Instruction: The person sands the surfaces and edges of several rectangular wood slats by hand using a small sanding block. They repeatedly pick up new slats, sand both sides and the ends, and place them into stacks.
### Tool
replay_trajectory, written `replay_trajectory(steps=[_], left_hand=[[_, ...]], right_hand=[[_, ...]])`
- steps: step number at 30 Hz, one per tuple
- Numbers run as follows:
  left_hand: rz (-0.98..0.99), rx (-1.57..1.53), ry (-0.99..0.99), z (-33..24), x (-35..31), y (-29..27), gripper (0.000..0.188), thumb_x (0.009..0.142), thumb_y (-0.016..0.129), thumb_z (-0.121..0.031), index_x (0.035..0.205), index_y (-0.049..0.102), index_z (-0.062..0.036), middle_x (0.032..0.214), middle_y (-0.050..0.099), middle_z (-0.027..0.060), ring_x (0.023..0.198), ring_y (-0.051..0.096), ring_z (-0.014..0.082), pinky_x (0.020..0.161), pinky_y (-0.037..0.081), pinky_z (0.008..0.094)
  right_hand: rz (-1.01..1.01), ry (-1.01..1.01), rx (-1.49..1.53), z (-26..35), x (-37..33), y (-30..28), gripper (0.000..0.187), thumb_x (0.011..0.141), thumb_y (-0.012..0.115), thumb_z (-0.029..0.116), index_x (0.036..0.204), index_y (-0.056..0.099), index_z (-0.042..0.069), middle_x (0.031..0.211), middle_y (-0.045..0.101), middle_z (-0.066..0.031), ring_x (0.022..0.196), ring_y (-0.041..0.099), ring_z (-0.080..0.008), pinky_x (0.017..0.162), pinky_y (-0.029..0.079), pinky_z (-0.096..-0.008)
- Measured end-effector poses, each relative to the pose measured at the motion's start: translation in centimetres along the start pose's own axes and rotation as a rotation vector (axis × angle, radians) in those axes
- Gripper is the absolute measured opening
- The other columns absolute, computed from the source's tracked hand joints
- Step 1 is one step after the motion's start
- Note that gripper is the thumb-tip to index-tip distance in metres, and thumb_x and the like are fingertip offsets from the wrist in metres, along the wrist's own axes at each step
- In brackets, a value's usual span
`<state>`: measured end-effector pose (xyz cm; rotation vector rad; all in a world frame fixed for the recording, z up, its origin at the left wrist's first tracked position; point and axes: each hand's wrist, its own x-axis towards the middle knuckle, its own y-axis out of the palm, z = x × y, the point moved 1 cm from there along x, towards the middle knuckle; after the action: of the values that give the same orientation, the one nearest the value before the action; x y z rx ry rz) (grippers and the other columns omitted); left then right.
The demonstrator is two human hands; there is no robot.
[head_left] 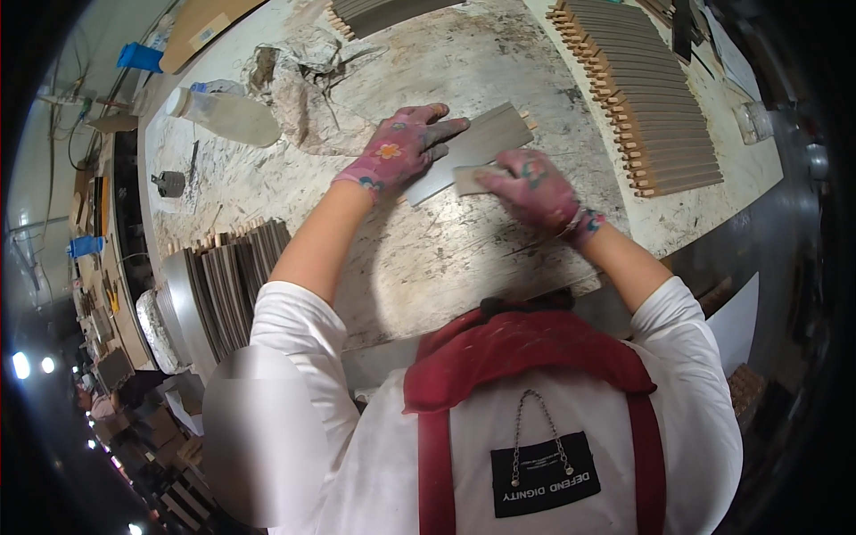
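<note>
A flat grey panel lies slantwise on the worktable, with small wooden dowels showing at its far right end. My left hand, in a pink flowered glove with greyed fingertips, rests on the panel's left part with its fingers stretched out. Beside the panel's near edge, my right hand, gloved alike, is closed round a small flat grey-beige pad. The pad's left end sticks out from the fingers. Whether the pad touches the panel cannot be made out.
To the right lies a long row of dowelled grey panels. More panels stand at the left edge of the stained worktable, and another stack is at the far side. A cloudy plastic bottle lies near a crumpled cloth.
</note>
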<state>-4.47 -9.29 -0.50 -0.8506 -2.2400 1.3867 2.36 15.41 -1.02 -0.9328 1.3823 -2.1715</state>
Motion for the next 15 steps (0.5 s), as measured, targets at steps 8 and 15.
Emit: replay_trajectory(steps=[8, 15], left_hand=[[-0.343, 0.309, -0.164, -5.8, 1.2, 8.4, 0.055, 0.097, 0.055, -0.041, 0.144, 0.049, -0.0124, 0.145, 0.049, 0.0237, 0.136, 0.044, 0.0385, 0.116, 0.028, 0.0534], [-0.552, -0.901, -0.182, -10.4, -0.5, 13.1, 0.037, 0.1, 0.048, -0.019, 0.133, 0.052, -0.0027, 0.127, 0.061, 0.015, 0.123, 0.055, 0.0316, 0.111, 0.038, 0.0438]], right_hand=[[-0.234, 0.5, 0.211, -7.2, -6.1, -6.3, 0.036, 0.086, 0.066, 0.01, 0.122, 0.065, 0.008, 0.108, 0.06, -0.0146, 0.097, 0.064, -0.0306, 0.085, 0.055, -0.0366], [0.27, -0.041, 0.308, 0.9, 4.5, -4.5, 0.037, 0.083, 0.067, 0.012, 0.12, 0.066, 0.01, 0.113, 0.058, -0.0139, 0.096, 0.064, -0.0284, 0.082, 0.055, -0.0375]])
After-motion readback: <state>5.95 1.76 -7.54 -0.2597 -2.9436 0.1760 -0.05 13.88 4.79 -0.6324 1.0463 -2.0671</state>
